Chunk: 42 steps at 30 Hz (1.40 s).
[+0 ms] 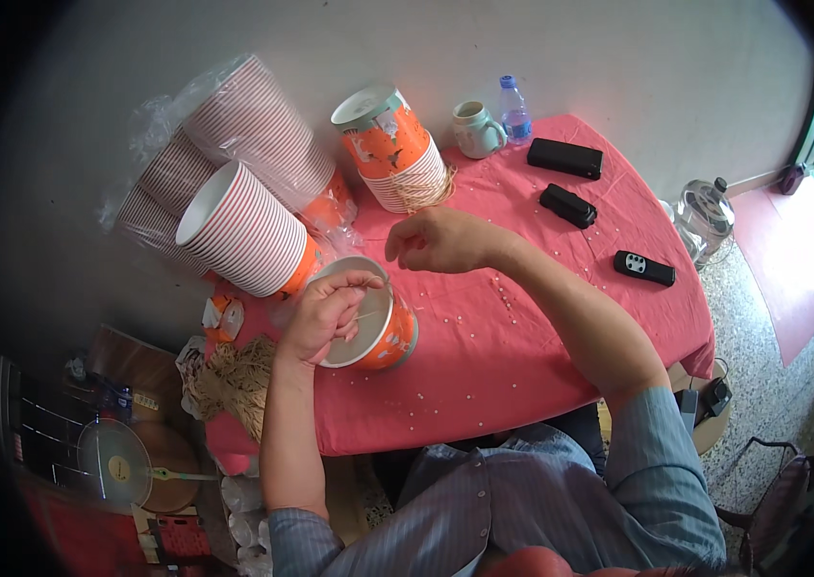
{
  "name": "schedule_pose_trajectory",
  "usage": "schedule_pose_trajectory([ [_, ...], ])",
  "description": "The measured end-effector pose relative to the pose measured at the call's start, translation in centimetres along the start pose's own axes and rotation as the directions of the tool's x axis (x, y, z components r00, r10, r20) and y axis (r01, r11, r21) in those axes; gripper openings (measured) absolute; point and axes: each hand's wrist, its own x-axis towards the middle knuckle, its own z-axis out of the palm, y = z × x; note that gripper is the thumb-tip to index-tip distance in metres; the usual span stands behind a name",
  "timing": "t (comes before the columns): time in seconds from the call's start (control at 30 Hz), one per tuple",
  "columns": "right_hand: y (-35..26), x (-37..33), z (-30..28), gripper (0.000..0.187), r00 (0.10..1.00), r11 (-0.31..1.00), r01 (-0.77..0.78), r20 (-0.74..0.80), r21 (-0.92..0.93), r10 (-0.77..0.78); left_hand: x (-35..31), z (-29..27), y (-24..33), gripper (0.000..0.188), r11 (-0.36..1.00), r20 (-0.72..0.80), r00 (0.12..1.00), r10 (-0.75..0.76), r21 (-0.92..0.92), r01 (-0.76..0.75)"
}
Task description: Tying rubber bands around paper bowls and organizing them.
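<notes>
The orange paper tub [394,337], on the pink-covered surface [513,356] below the curled fingers of the left hand [315,319], is probably light and dentable, best held around its lower wall; the right hand [450,239] curls too, both grips unclear.

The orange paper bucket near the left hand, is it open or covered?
The bucket is open: no lid covers it, and its pale inside shows.
</notes>
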Motion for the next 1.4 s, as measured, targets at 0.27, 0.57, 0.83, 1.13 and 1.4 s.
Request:
schedule_pose_trajectory([
  [0.27,-2.5,-0.2,0.5,0.028,0.994,0.985,-0.021,0.107,0.169,0.003,-0.3,0.3,0.6,0.027,1.000,-0.024,1.000,-0.013,0.010,0.013],
  [0.57,-1.6,0.3,1.0,0.018,0.998,0.996,-0.008,0.055,0.088,0.003,-0.5,0.5,0.6,0.017,0.984,-0.067,0.991,0.119,0.140,-0.109],
  [0.83,-2.4,-0.1,1.5,0.020,0.995,0.971,-0.031,0.098,0.238,0.007,-0.9,1.5,2.5,0.014,0.966,-0.063,0.991,0.120,0.237,-0.102],
  [1.13,-2.2,0.0,1.9,0.016,0.996,0.978,-0.058,0.074,0.200,0.044,-0.7,2.3,1.7,0.014,0.930,-0.203,0.939,0.276,0.303,-0.208],
  [1.4,-1.2,0.3,1.4,0.020,0.994,0.985,-0.056,0.106,0.162,0.039,-0.9,1.6,1.5,0.014,0.932,-0.241,0.923,0.299,0.280,-0.229],
])
